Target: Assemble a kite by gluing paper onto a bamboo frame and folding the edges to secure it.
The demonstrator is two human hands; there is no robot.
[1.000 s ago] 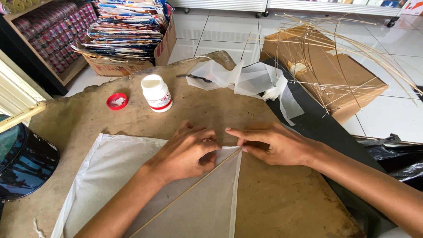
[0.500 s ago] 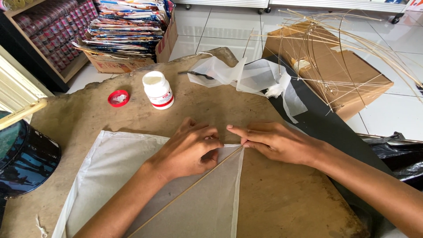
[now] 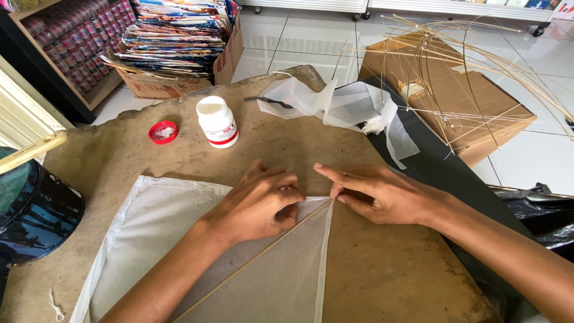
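Thin, translucent white paper sheet (image 3: pixel 179 239), kite-shaped, lies flat on the rough brown desk (image 3: pixel 394 269), toward 6 o'clock in view. A slim pale bamboo stick (image 3: pixel 263 257) runs diagonally across it up to the sheet's top corner.

Left hand (image 3: pixel 257 203): fingers curled, pressing down on paper beside that corner. Right hand (image 3: pixel 382 194): fingers narrow, tips pinching the folded paper edge at the corner, just beside the left hand.

At 11 o'clock: open white plastic glue bottle (image 3: pixel 217 122), red round cap (image 3: pixel 163 132) to its left. At 12 o'clock, crumpled white paper scraps (image 3: pixel 341 107). At 2 o'clock, cardboard box (image 3: pixel 478 113) under loose thin bamboo strips (image 3: pixel 442 78).
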